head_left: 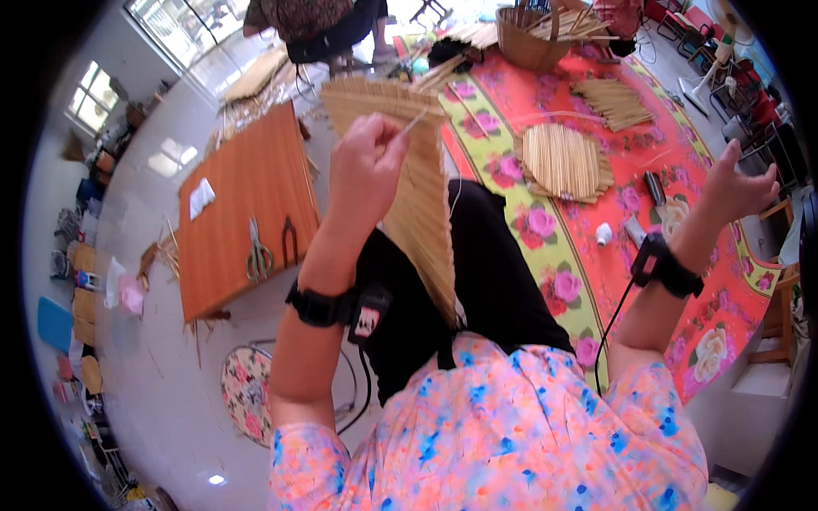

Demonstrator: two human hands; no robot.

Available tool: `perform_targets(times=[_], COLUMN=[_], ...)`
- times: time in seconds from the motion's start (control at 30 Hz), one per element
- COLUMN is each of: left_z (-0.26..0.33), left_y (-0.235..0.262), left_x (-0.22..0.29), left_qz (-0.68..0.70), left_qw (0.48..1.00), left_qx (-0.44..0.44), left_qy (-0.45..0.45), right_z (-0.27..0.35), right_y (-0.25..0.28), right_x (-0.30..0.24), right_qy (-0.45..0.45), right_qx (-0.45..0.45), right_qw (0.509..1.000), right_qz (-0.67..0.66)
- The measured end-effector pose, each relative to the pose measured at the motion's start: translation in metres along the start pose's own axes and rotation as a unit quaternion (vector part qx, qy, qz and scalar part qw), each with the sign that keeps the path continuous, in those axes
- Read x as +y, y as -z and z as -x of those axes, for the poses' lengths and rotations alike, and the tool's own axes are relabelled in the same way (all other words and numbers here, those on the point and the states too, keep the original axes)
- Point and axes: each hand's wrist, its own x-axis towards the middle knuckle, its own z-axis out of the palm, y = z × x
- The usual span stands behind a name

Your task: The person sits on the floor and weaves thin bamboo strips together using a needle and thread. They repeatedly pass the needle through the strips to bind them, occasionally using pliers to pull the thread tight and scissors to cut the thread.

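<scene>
My left hand (371, 157) is closed in a pinch, with a thin, pale needle-like piece (415, 120) sticking out past the fingertips. Right beside it, a flat panel of straw-coloured stalks (423, 200) stands tilted on my lap, its lower end between my black-trousered legs. A pale thread (457, 194) hangs along the panel's right edge. Out to the right, my right hand (740, 186) is raised above the flowered cloth, its fingers apart and nothing visible in them. A fine pale strand (562, 114) crosses the cloth; where its ends go cannot be made out.
Scissors (258, 253), dark pliers-like tongs (290, 238) and a white cloth (202, 198) lie on a wooden board (243, 183) to the left. The red flowered cloth (545, 272) bears a round stalk mat (562, 162), another stalk piece (612, 104) and a basket (527, 47). Another person (311, 21) sits beyond.
</scene>
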Motion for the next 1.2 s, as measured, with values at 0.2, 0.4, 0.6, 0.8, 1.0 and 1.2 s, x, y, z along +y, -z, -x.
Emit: perform_targets(times=[0.2,0.4,0.6,0.8,1.0,1.2], left_z=[0.0,0.004,0.006,0.002,-0.001,0.002], left_y=[0.018,0.035,0.042,0.042,0.039,0.048], left_x=[0.0,0.006,0.02,0.021,0.006,0.0], left_qz=[0.107,0.094,0.122,0.268,0.473,0.499], left_qw=[0.992,0.992,0.988,0.958,0.869,0.858], left_qx=[-0.016,-0.055,-0.077,-0.088,-0.111,-0.097], left_qy=[0.069,0.069,0.045,0.051,0.099,0.072], right_z=[0.09,0.145,0.159,0.161,0.153,0.137], right_y=[0.044,0.082,0.072,0.05,0.032,0.031], right_x=[-0.111,-0.189,-0.224,-0.223,-0.227,-0.231], right_qy=[-0.017,-0.018,-0.1,-0.23,-0.205,-0.119], right_qx=[-0.309,-0.561,-0.723,-0.713,-0.752,-0.805], right_qw=[0.838,0.58,0.266,-0.028,-0.076,-0.091], right_qz=[-0.45,-0.59,-0.63,-0.662,-0.622,-0.574])
